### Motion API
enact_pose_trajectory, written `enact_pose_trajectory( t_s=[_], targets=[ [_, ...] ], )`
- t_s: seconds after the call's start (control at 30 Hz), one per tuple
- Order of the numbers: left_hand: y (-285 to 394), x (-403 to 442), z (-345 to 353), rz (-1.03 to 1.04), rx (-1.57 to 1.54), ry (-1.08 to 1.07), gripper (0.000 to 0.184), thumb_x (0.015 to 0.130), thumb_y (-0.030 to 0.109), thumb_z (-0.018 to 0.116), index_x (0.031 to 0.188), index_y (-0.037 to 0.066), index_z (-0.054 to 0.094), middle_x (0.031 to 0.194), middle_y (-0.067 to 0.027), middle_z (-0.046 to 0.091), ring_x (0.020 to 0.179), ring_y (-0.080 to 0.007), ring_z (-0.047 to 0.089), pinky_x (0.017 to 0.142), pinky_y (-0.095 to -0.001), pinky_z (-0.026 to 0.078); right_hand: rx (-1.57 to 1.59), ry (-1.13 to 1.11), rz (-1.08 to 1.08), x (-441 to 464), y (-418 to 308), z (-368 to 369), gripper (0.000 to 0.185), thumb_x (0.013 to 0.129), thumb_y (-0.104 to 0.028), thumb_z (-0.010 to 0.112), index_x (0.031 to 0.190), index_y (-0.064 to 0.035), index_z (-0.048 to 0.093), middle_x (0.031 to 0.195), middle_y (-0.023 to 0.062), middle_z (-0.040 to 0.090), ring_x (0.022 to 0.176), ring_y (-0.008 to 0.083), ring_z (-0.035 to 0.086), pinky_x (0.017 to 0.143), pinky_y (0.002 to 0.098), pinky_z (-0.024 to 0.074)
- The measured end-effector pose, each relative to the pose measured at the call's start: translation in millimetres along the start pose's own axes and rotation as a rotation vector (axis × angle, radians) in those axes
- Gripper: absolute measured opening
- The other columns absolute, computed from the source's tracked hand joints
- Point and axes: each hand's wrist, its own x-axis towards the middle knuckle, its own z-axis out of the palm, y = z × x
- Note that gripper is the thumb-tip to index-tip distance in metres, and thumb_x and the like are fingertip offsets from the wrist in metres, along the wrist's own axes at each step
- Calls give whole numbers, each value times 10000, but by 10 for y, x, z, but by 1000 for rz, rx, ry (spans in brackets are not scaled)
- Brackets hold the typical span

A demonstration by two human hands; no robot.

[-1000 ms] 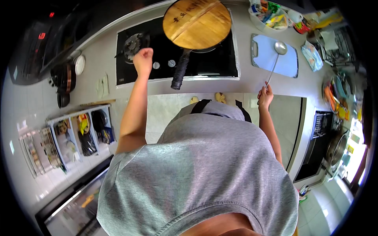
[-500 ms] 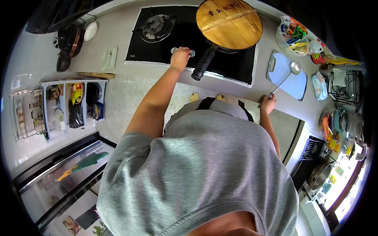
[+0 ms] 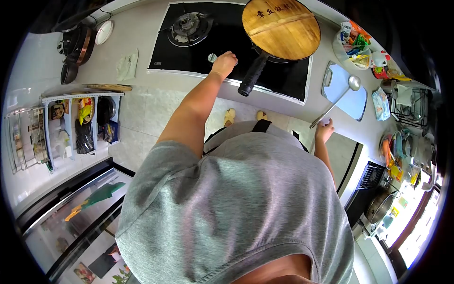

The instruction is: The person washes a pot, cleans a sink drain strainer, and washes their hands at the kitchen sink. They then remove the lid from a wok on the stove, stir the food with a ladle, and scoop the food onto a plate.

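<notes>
My left hand (image 3: 225,64) is closed at the front of the black stove (image 3: 189,59), its fingers over the spot of the right-hand knob, which they hide. The other knob (image 3: 212,57) shows just left of it. A pan with a round wooden lid (image 3: 282,29) sits on the right burner, its black handle (image 3: 254,74) pointing toward me. Near the counter's front edge, my right hand (image 3: 324,130) is beside the handle end of a metal ladle (image 3: 354,83), fingers slightly apart and not around it. The ladle's bowl rests on a blue cutting board (image 3: 345,94).
An empty burner (image 3: 190,27) is at the left of the stove. A basket of packets (image 3: 352,49) stands at the back right, near a plastic bag (image 3: 381,104) and a dish rack (image 3: 416,109). A cloth (image 3: 127,65) lies on the left counter.
My left hand has moved from near the left burner to the knobs and closed at the right one. My right hand has let go of the ladle, which lies on the board and counter.
</notes>
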Motion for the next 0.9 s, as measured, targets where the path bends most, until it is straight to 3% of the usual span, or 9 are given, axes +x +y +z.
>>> enact_pose_trajectory(
  t_s=[0.53, 0.63, 0.73, 0.9],
  targets=[
    [-36, -33, 15, 53, 53, 105, 128, 749, 106, 542, 737, 84, 667, 819, -42, 614, 911, -219, 584, 804, -309, 500, -99, 68, -42, -365, 173, -185, 605, 790, -195, 627, 1348, -43, 450, 1064, 146, 609, 1091, 299, 469, 915, 415, 414],
    [-50, -88, -73, -40, -114, 236, 96, 748, 119, 597, 807, 57, 640, 857, -62, 569, 944, -235, 552, 806, -344, 497, -81, 101, -25, -456, 220, -174, 605, 783, -200, 613, 1349, -54, 458, 1065, 158, 593, 1098, 301, 462, 903, 412, 411],
    [-87, -272, -392, -112, -348, 273, 282, 705, 79, 696, 980, 34, 651, 971, -70, 601, 987, -261, 548, 835, -368, 484, -83, 125, -26, -587, 290, -159, 597, 783, -195, 612, 1343, -52, 465, 1059, 162, 588, 1100, 306, 462, 906, 409, 410],
    [-309, -998, -802, -238, -486, 455, 310, 739, 84, 699, 1040, 41, 640, 1040, -84, 612, 997, -274, 556, 861, -382, 475, -89, 99, 2, -831, 330, -22, 574, 775, -171, 619, 1317, -37, 489, 1086, 177, 583, 1098, 314, 471, 918, 416, 405]
  ],
)
